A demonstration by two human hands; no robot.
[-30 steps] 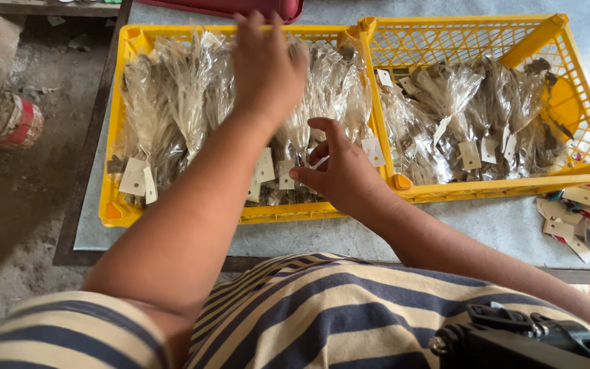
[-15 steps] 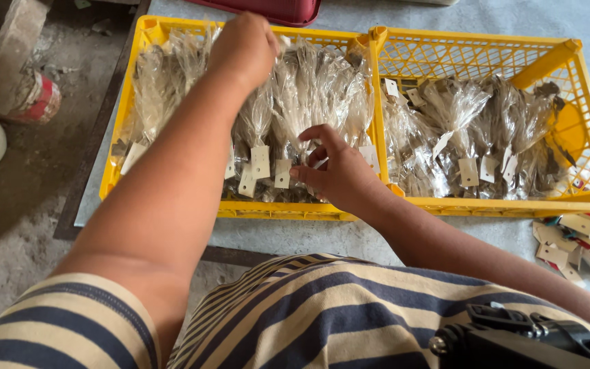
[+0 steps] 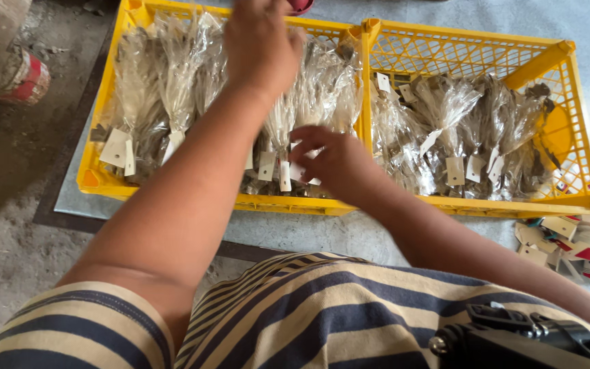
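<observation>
Crates (image 3: 370,41) already sit nearly full of tagged clear packets (image 3: 172,75), where the left hand (image 3: 257,41) reaches in, grip hidden, while the right hand (image 3: 332,160) seemingly pinches a card tag (image 3: 300,171), loose tags (image 3: 548,239) lying unused alongside.

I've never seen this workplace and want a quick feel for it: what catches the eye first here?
Two bright yellow crates stand side by side, the left crate and the right crate, both packed with clear bags bearing pale card tags. The left hand reaches over the far bags in the left crate, while the right hand fingers the tags near its front wall. A loose pile of cards lies right of the crates.
</observation>
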